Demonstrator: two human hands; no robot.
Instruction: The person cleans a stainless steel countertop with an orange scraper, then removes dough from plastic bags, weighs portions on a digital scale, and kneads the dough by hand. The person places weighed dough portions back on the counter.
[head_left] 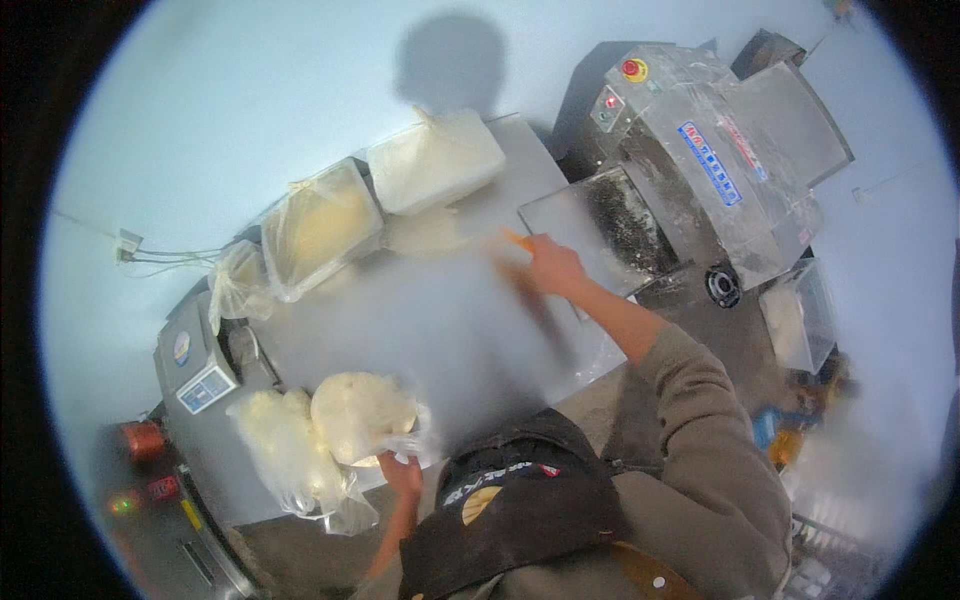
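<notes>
Black apron sits closest to us, floured, between our two forearms.

Far left of our left hand: a digital scale at the table end, a small tied bag behind it. Just left of that hand, a crumpled clear plastic bag with pale dough inside.

Left hand: fingers pinched on the plastic at the lower edge of the round dough lump, which rests on the steel table at our near-left edge. Looks soft, heavy and tacky; we judge it will sag if lifted by one edge, so scoop from underneath, not by the film. Film itself looks slippery.

Ahead, between the hands: two bagged dough tubs at the far edge, well apart from both hands.

Right hand: closed around an orange-handled tool, motion-blurred, so we cannot tell its kind. It is over the table's right part.

Right of that hand: the dough sheeter machine, its floured infeed tray just beside the knuckles. Further right, a clear bin.
</notes>
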